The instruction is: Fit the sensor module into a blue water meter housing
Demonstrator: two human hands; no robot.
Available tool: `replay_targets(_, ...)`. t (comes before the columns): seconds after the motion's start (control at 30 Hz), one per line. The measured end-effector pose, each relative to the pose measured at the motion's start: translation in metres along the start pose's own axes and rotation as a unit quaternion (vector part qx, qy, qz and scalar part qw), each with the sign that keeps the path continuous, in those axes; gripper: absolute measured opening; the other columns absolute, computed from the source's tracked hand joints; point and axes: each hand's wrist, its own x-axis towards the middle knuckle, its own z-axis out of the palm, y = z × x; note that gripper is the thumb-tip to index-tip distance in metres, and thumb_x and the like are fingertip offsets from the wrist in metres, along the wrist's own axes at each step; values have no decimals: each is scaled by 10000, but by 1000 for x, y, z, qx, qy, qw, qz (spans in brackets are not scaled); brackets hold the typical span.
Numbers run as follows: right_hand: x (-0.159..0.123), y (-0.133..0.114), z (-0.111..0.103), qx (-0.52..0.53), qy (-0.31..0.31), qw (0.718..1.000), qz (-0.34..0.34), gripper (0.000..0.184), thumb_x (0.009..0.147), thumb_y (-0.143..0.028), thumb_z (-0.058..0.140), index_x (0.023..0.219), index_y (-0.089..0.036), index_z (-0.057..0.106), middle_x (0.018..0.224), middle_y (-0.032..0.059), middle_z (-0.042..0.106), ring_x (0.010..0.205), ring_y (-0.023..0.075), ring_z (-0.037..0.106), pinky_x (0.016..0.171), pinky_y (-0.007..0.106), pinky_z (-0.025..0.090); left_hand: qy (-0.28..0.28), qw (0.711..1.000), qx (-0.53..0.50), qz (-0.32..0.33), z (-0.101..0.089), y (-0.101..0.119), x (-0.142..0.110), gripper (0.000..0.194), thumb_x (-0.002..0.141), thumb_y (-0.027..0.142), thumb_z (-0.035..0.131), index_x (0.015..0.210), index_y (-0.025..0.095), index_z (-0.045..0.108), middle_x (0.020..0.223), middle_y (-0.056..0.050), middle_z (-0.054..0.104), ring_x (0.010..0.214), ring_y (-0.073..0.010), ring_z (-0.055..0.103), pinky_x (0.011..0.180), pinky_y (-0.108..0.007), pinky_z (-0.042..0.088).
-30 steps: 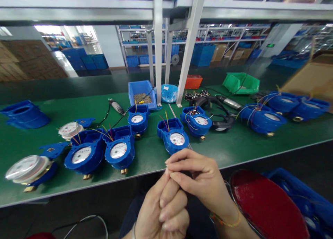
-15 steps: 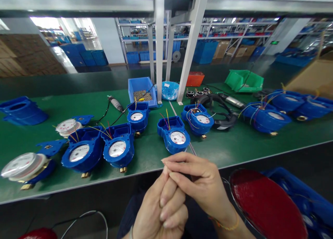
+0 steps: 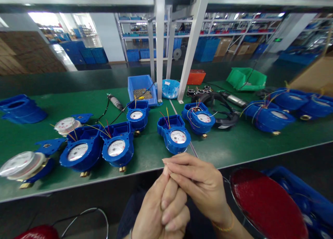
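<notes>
Both hands are pressed together below the front edge of the green bench (image 3: 234, 145). My left hand (image 3: 160, 214) has its fingers curled shut, pointing up. My right hand (image 3: 201, 183) lies over the left fingertips with its fingers closed together. Whatever sits between them is hidden. The nearest thing is a blue water meter (image 3: 175, 136) with red and yellow wires, on the bench just beyond the hands. More blue meters lie to its left (image 3: 117, 147) and right (image 3: 201, 119).
A blue bin of small parts (image 3: 142, 90), an electric screwdriver (image 3: 116, 103), a green bin (image 3: 246, 79) and an orange box (image 3: 195, 76) stand further back. White frame posts (image 3: 160, 48) rise mid-bench. A red disc (image 3: 265, 204) lies over a blue crate at lower right.
The view has tilted slightly, so the bench sits a little differently in frame. Both hands stay clasped, with only small shifts of the fingers.
</notes>
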Motion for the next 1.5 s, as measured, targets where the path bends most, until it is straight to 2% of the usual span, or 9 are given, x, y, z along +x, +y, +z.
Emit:
replay_targets(0.3,-3,3,3,-30,38,999,-18,320,846,-41,596,1065,-247,707,1046,20,663,948,133,635,826,240,561,14,999,45,13,-5,-4,3,519,910,282,612,563,150,249,478,60,252,373,-15,179,384,-93,286)
replay_targets(0.47,-2,2,3,-25,47,998,-20,314,832,-29,598,1033,-239,715,1024,14,670,936,126,637,826,232,558,50,995,70,42,-11,-8,3,474,887,311,644,582,139,324,473,67,259,371,-22,174,371,-101,310)
replay_targets(0.63,-3,4,1,-20,29,999,6,302,843,-48,611,1041,-252,713,1037,-1,669,954,113,632,863,221,539,63,993,82,60,-11,-8,5,457,891,331,636,594,130,352,484,66,266,377,-24,191,374,-105,317)
replay_targets(0.9,-2,6,-2,4,0,1000,14,304,869,-71,593,1090,-251,699,1090,20,654,987,130,628,878,253,544,37,998,39,32,-7,-2,3,456,941,263,554,582,140,301,500,53,280,391,-25,195,394,-107,302)
replay_targets(1.1,-1,5,0,5,12,1000,15,272,858,-69,603,1040,-236,716,1043,24,668,962,135,634,860,257,550,53,995,71,52,-13,-5,5,442,904,307,619,592,127,363,485,62,276,375,-24,185,373,-107,304)
replay_targets(1.23,-1,5,1,10,19,1000,15,265,842,-59,616,1010,-233,723,1010,17,676,940,132,639,857,250,548,77,992,75,70,-14,-6,6,357,878,291,653,645,115,448,487,63,303,372,-29,196,369,-112,320)
replay_targets(1.5,0,5,-2,33,-18,998,41,288,881,-90,591,1089,-256,701,1099,16,654,1005,125,622,896,246,532,39,996,64,37,-10,0,3,460,933,288,572,579,134,322,492,55,281,384,-23,194,386,-112,295)
